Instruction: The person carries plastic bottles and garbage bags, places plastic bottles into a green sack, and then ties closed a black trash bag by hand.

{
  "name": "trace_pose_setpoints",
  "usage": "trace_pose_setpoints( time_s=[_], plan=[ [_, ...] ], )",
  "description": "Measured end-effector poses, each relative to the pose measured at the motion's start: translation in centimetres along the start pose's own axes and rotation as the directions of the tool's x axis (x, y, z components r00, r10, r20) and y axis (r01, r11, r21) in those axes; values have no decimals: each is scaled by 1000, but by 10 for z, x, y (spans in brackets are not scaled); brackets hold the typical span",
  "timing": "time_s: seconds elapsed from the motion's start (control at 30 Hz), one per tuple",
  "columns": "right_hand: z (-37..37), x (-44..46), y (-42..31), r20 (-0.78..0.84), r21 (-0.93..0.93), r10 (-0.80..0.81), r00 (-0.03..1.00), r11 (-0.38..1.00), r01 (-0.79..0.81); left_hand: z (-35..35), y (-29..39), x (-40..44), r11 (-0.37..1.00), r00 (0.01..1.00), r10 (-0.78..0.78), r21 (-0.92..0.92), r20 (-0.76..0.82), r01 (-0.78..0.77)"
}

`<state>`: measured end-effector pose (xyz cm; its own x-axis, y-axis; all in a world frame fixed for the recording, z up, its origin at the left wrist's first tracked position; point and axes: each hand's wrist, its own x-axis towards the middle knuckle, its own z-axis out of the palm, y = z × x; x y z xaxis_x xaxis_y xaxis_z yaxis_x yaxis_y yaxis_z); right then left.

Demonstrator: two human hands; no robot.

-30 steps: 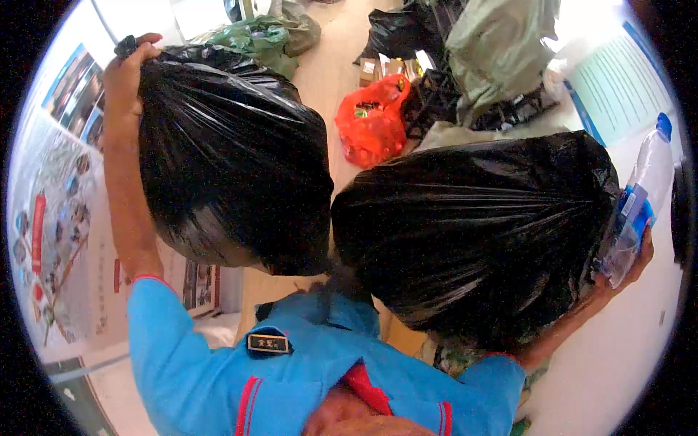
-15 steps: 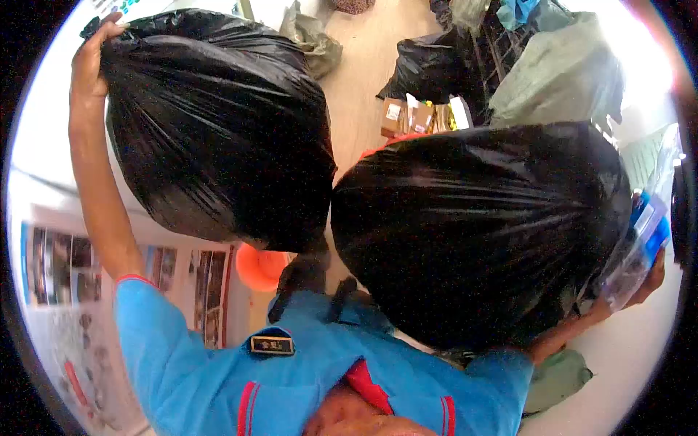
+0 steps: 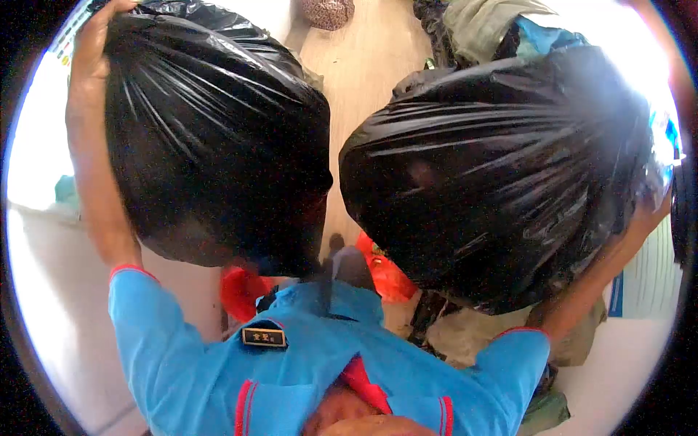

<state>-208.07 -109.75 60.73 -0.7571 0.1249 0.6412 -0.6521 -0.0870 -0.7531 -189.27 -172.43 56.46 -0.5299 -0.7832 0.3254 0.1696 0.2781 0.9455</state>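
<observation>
My left hand (image 3: 93,47) is closed on the gathered top of a full black garbage bag (image 3: 218,138), which hangs on the left side. On the right, a second bulging black garbage bag (image 3: 480,174) is held up by my right hand (image 3: 656,207). The right fingers are mostly hidden at the bright edge of the view, beside clear plastic with blue on it (image 3: 667,142). Both bags are off the floor, with a narrow gap between them.
A wooden floor (image 3: 371,43) runs ahead between the bags. Below are a red bucket (image 3: 243,294) and a red bag (image 3: 392,272). Greyish bags (image 3: 465,338) lie low right; more bags (image 3: 476,29) are piled far right. A patterned round object (image 3: 327,11) stands ahead.
The right bag has risen and swung outward in view, and my right hand has gone up with it. The boxes now lie out of sight; the floor scene has shifted downward.
</observation>
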Motion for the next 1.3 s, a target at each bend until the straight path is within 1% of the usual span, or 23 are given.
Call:
trace_pose_setpoints(
  time_s=[0.07, 0.1, 0.17, 0.23, 0.27, 0.33, 0.4, 0.47, 0.5, 0.6, 0.63, 0.67, 0.7, 0.73, 0.77, 0.83, 0.9, 0.93, 1.03, 1.13, 1.23, 1.27, 1.3],
  plan=[
    [33, 17, 35, 25, 26, 5, 1000, 1000, -5, -13, -31, 47, 995, 994, 76, -76, 81, -70],
    [48, 24, 48, 32, 38, 5, 999, 999, -6, -20, -33, 61, 999, 992, 7, -32, 126, -3],
    [77, 45, 80, 45, 60, 12, 999, 998, -14, -20, -45, 92, 1000, 996, 0, -20, 94, 2],
    [110, 66, 113, 56, 85, 21, 998, 996, -26, -6, -52, 116, 998, 998, 53, -21, 30, -52],
    [112, 97, 138, 67, 93, 16, 998, 995, -23, 24, -53, 126, 998, 998, 58, -18, 27, -58],
    [148, 140, 171, 78, 93, 25, 997, 995, -33, 35, -58, 163, 999, 987, 32, -39, 155, -26],
    [183, 192, 209, 112, 107, 24, 993, 994, -36, 61, -69, 209, 999, 983, 21, -51, 184, -11],
    [211, 228, 240, 147, 119, 34, 989, 992, -51, 80, -77, 235, 997, 995, 59, 38, 78, -62],
    [223, 231, 239, 148, 138, 23, 989, 989, -44, 63, -72, 237, 990, 993, 116, 78, 37, -119],
    [308, 292, 325, 188, 141, 53, 981, 987, -81, 116, -126, 363, 959, 978, 198, 218, -66, -179],
    [329, 308, 347, 192, 145, 67, 979, 985, -96, 113, -145, 404, 959, 978, 201, 213, -57, -185],
    [346, 317, 365, 200, 149, 77, 977, 983, -108, 92, -165, 440, 994, 995, 81, 71, 58, -85],
    [367, 333, 386, 202, 154, 80, 976, 982, -113, 118, -200, 487, 1000, 992, 23, 2, 128, -23],
    [400, 371, 451, 223, 147, 108, 969, 979, -143, 147, -233, 531, 997, 980, -36, -57, 196, 48],
    [403, 382, 461, 223, 148, 116, 968, 977, -151, 147, -229, 511, 999, 989, -20, -23, 149, 24],
    [447, 430, 529, 233, 146, 141, 962, 973, -178, 215, -263, 561, 999, 997, 20, 40, 72, -23],
    [479, 463, 586, 245, 143, 191, 950, 963, -230, 257, -274, 611, 999, 999, 47, 5, 16, -47],
    [494, 476, 615, 246, 138, 221, 944, 956, -259, 272, -289, 640, 998, 999, 18, -55, 27, -16],
    [523, 523, 684, 238, 138, 291, 927, 934, -329, 313, -301, 710, 993, 998, -39, -106, 47, 44],
    [557, 554, 757, 245, 127, 365, 898, 906, -404, 360, -331, 776, 990, 988, 2, -138, 154, 19],
    [594, 581, 832, 273, 122, 425, 863, 874, -470, 415, -362, 834, 988, 987, 15, -155, 157, 10],
    [606, 588, 859, 281, 114, 446, 850, 864, -491, 431, -378, 853, 988, 986, 13, -153, 168, 13],
    [617, 592, 887, 289, 104, 463, 838, 855, -509, 442, -401, 878, 984, 984, -48, -163, 170, 77]
  ],
)
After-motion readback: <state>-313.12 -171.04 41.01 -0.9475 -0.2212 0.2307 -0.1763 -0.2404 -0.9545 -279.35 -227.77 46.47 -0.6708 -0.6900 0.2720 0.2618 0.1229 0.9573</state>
